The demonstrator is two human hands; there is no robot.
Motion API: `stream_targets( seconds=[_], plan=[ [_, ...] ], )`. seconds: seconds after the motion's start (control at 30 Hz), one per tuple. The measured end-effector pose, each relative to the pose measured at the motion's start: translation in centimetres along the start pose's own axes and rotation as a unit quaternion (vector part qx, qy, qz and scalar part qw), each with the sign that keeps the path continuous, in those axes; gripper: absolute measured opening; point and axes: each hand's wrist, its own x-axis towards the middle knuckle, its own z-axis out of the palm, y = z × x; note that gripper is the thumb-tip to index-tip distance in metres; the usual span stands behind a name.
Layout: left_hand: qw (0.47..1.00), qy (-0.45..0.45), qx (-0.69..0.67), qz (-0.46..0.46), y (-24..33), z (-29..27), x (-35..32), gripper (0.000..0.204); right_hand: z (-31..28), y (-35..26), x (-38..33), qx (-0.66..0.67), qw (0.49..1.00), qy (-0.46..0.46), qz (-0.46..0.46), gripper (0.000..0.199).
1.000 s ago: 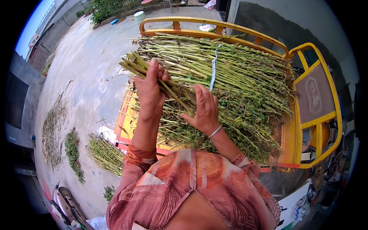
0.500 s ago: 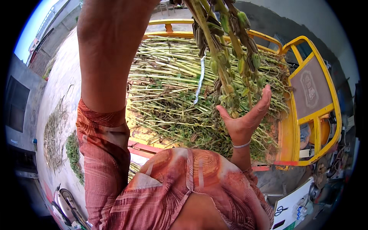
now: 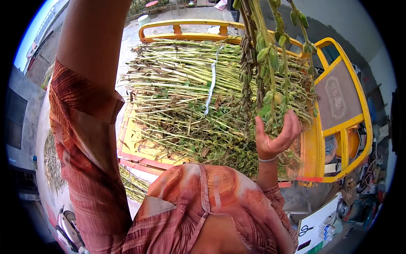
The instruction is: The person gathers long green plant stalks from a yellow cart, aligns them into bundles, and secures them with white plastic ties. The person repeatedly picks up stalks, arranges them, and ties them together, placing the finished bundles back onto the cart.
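Right hand (image 3: 277, 135) cups hanging green stalks (image 3: 270, 63); left arm raised above the stalk-loaded yellow cart (image 3: 338, 139).

A bunch of green stalks (image 3: 266, 72) hangs upright from the top of the view, studded with green and browning seed pods and a few leaves. Its lower tips brush the cupped right hand (image 3: 277, 135), above the heaped stalks.

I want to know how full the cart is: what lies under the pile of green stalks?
Under the pile of stalks, a strip of the yellow cart bed shows at the near edge. The rest of the bed is covered, so anything beneath stays hidden.
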Motion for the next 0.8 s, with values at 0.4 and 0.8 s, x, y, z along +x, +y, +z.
stream_targets(
  seconds=[0.4,0.8],
  plan=[
    [1.0,0.025,-0.011,-0.015,-0.6,-0.4,1.4,0.036,14.2,-1.6,-14.7,-0.097,0.846,-0.504,-0.148,0.039],
    [0.996,0.067,-0.055,0.009,0.2,0.3,4.4,0.038,11.6,7.0,-24.0,0.012,0.733,-0.673,0.1,0.041]
  ],
)
